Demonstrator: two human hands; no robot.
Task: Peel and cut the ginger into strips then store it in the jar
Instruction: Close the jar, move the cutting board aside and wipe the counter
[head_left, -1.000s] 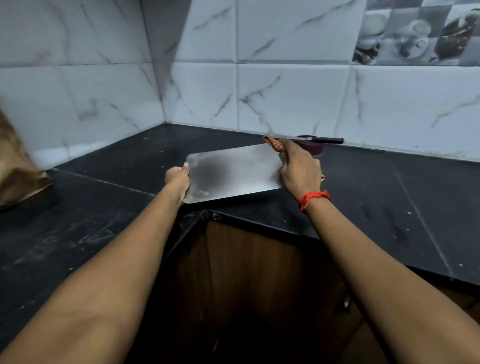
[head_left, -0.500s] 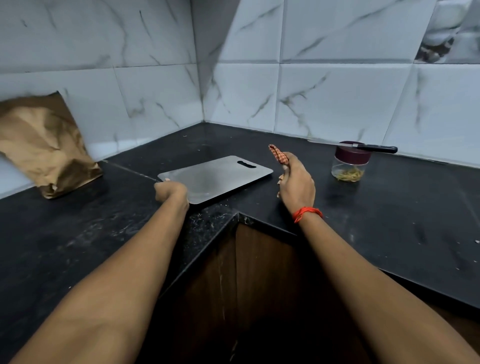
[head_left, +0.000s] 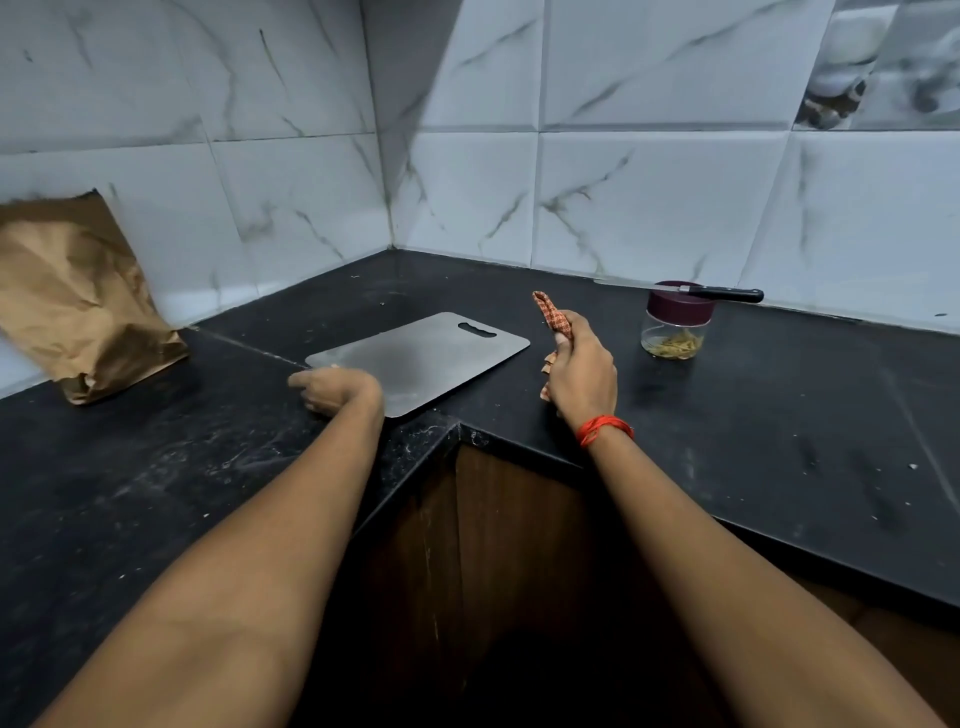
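I am clenching a folded cloth (head_left: 554, 319) in my right hand (head_left: 582, 371) and curling my left hand (head_left: 337, 387) against the steel board (head_left: 426, 358)'s near-left edge (grip unclear), while the lidded jar (head_left: 672, 332) of ginger strips (head_left: 675, 344) is standing rightward, nearer the right hand, by the counter (head_left: 779, 415)'s back edge.

White marble-veined wall tiles (head_left: 649, 197), black stone corner counter (head_left: 779, 415), dark wooden cabinet (head_left: 519, 545) below.
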